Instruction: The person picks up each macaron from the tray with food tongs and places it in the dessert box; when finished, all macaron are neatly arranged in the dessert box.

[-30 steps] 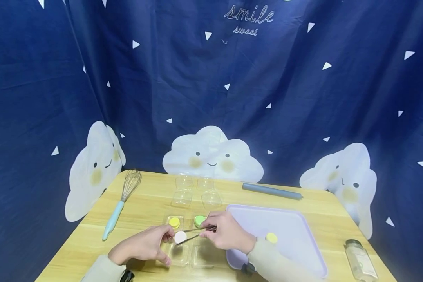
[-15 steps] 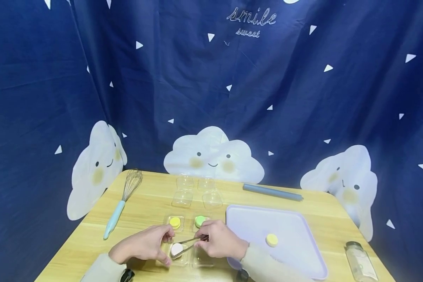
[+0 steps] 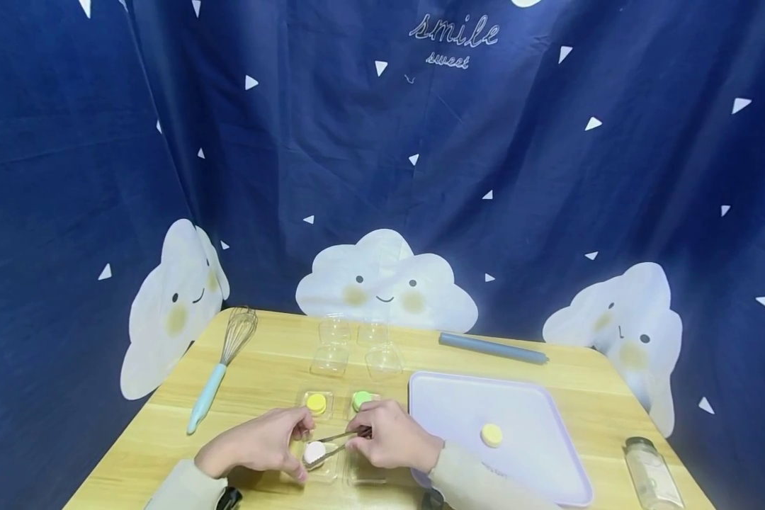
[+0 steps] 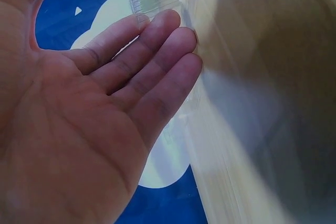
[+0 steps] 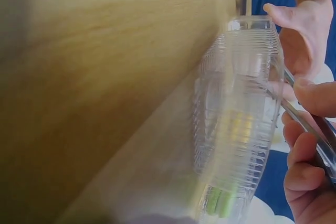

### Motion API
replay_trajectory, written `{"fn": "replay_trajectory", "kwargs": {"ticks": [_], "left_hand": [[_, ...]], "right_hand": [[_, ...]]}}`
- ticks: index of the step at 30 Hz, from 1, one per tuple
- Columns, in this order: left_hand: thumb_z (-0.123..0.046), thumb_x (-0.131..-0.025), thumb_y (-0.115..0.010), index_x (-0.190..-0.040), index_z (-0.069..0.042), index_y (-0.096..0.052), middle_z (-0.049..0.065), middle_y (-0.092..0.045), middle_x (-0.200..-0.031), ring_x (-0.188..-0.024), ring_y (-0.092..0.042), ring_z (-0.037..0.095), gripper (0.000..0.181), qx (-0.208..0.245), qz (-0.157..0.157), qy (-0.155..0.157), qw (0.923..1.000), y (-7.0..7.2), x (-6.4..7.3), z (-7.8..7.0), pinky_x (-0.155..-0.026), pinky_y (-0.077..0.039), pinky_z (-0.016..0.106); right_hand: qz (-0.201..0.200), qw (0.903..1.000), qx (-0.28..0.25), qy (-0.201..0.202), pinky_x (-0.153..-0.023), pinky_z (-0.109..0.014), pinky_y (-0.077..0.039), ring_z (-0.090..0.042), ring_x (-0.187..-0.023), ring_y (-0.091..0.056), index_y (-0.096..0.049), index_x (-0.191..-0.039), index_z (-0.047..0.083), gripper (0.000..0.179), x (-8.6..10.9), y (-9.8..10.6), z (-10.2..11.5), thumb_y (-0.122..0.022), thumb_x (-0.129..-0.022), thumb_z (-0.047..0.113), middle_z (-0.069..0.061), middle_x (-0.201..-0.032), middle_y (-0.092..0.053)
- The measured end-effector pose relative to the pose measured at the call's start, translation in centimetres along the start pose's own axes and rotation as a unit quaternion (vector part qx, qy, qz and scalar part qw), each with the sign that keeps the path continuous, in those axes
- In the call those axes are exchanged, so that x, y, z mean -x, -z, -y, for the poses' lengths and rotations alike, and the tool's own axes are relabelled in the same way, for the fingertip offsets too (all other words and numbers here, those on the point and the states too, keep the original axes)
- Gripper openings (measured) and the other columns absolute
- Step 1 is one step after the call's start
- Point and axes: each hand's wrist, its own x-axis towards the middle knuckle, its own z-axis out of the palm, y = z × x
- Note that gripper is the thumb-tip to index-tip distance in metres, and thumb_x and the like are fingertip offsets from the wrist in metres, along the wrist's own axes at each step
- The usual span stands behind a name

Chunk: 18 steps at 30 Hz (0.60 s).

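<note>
My right hand [image 3: 395, 433] grips metal tongs [image 3: 339, 435]; the right wrist view shows thumb and fingers around their arms. Between the tong tips is a pale pink macaron [image 3: 314, 453], low in the front-left compartment of a clear plastic box [image 3: 366, 480]. A yellow macaron [image 3: 316, 403] lies in the back-left compartment and a green macaron [image 3: 360, 399] in the back-right one. My left hand [image 3: 260, 443] is at the box's left side, thumb and fingers apart; in the left wrist view its fingers [image 4: 157, 61] lie nearly straight, fingertips right at the box wall.
The box's clear lid [image 3: 329, 360] lies open behind it. To the right, a lilac tray [image 3: 516, 404] bears a pale yellow macaron [image 3: 491, 434]. A whisk [image 3: 210, 397] lies at left, a grey-blue rod [image 3: 492, 347] at the back, and a dark-capped jar [image 3: 652, 471] at far right.
The tongs have carried the pink macaron left and down from above the box's middle into the front-left compartment. My right hand moved along with them; the left hand has barely moved.
</note>
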Motion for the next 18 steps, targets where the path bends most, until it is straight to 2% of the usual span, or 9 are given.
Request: {"fn": "replay_trajectory", "kwargs": {"ticks": [10,18], "left_hand": [[-0.039,-0.065,-0.092,-0.107,-0.014,-0.059,-0.006,-0.059,-0.097,-0.088,-0.052,0.003,0.060,0.004,0.000,-0.004,1.0000,0.10,0.11,-0.03,-0.077,-0.050,0.021],[-0.040,-0.064,-0.092,-0.109,-0.013,-0.060,-0.007,-0.061,-0.098,-0.089,-0.054,0.003,0.062,-0.006,-0.003,-0.002,1.0000,0.07,0.15,-0.18,-0.079,-0.052,0.022]], "right_hand": [[0.010,0.9999,0.004,-0.005,-0.059,0.002,-0.039,0.009,-0.065,-0.052,-0.079,-0.089,0.012,0.010,0.17,-0.07,-0.20,-0.082,-0.084,0.021,0.005,-0.080,-0.072],[0.011,0.9999,0.001,0.000,-0.060,0.002,-0.040,0.010,-0.067,-0.052,-0.079,-0.093,0.011,0.012,0.41,-0.15,-0.30,-0.082,-0.085,0.020,0.004,-0.083,-0.072]]}}
